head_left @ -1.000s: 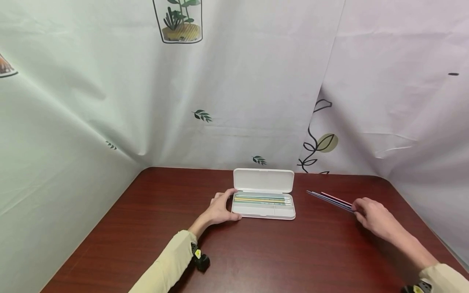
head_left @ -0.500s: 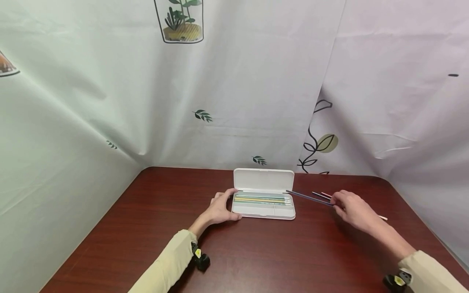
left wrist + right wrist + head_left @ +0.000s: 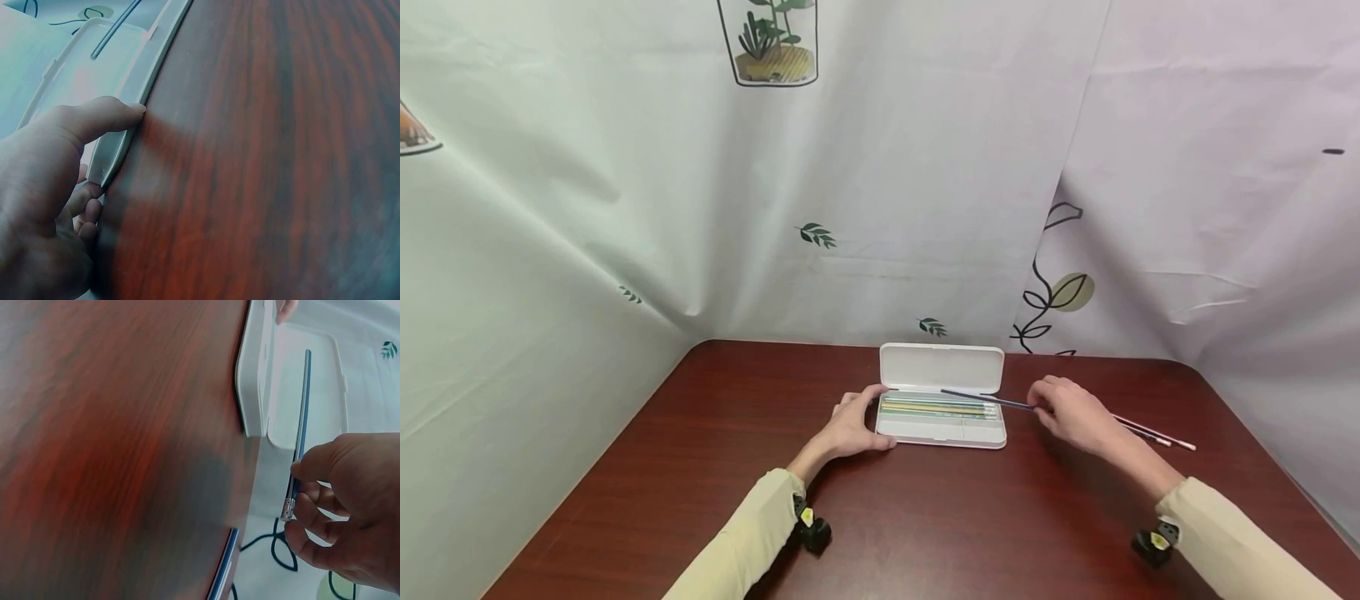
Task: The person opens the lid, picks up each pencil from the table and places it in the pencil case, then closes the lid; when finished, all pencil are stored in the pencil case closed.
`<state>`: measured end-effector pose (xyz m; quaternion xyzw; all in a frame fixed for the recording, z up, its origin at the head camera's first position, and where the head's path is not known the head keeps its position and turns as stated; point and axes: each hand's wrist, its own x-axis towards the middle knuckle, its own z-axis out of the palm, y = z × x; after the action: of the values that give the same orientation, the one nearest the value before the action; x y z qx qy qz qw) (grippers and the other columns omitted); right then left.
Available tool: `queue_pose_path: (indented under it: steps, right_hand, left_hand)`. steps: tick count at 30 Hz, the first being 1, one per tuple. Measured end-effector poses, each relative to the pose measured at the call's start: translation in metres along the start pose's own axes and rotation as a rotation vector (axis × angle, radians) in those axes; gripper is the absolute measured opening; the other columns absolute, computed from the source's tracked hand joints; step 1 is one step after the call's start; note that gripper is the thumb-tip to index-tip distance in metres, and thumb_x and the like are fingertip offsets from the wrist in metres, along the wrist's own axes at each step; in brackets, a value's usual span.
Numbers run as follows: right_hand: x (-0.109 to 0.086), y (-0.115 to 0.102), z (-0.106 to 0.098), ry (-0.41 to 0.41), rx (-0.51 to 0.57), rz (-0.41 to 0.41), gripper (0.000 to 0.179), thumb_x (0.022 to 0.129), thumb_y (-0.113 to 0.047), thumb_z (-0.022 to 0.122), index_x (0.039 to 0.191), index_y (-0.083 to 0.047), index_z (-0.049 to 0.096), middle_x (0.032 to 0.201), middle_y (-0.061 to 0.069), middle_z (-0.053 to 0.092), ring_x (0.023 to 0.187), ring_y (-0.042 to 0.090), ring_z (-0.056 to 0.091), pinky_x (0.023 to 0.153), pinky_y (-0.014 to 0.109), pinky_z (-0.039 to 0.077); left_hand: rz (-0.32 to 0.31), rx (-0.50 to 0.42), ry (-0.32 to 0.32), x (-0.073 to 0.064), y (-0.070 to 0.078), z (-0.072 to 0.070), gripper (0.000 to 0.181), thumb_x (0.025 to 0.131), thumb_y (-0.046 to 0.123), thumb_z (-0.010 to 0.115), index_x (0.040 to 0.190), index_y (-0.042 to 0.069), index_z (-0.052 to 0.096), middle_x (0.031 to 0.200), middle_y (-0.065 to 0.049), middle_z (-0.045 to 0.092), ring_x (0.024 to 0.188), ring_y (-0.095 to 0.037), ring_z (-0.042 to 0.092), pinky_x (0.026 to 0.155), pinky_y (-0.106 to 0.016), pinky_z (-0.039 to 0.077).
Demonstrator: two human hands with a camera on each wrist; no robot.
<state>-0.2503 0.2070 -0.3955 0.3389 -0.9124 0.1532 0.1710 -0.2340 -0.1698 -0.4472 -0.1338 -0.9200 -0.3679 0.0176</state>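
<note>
A white pencil case (image 3: 917, 430) lies on the table with its lid (image 3: 942, 365) raised at the back. Several pencils (image 3: 928, 409), yellow and pale green, rest in its long rear compartment. My left hand (image 3: 848, 427) holds the case's left end, thumb at the front edge and fingers round the end and back. A dark blue pencil (image 3: 304, 403) is pinched near its metal eraser end by my right hand (image 3: 350, 494). In the head view that pencil (image 3: 981, 399) points left over the case; my right hand (image 3: 1071, 412) is just right of the case.
Two more pencils (image 3: 1156, 433) lie on the brown table (image 3: 940, 517), partly behind the right hand and forearm. A hanging white cloth (image 3: 880, 208) with plant prints stands behind the table and along its sides.
My right hand has moved left toward the case with one blue pencil, leaving the other pencils on the table at the right. The left hand stays on the case.
</note>
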Motion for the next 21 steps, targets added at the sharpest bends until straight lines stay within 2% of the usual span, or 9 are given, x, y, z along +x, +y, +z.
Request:
queue_pose_path:
  steps: [7, 21]
  right_hand:
    - [0.019, -0.010, 0.011, -0.031, 0.005, 0.016, 0.022, 0.078, 0.006, 0.074, 0.080, -0.012, 0.062, 0.078, -0.003, 0.053, 0.071, 0.016, 0.050, 0.063, 0.038, 0.046]
    - [0.044, -0.027, 0.032, -0.042, 0.037, -0.018, 0.019, 0.080, 0.005, 0.069, 0.080, -0.012, 0.061, 0.079, -0.003, 0.053, 0.073, 0.018, 0.050, 0.062, 0.037, 0.045]
  left_hand:
    - [-0.004, 0.003, 0.002, 0.000, 0.000, 0.000, 0.091, 0.065, 0.032, 0.089, 0.145, 0.017, 0.048, 0.131, -0.012, 0.055, 0.123, -0.034, 0.041, 0.095, -0.054, 0.036]
    - [-0.003, -0.003, 0.003, 0.000, 0.000, 0.000, 0.091, 0.066, 0.031, 0.089, 0.145, 0.017, 0.048, 0.131, -0.013, 0.055, 0.123, -0.034, 0.040, 0.095, -0.055, 0.035]
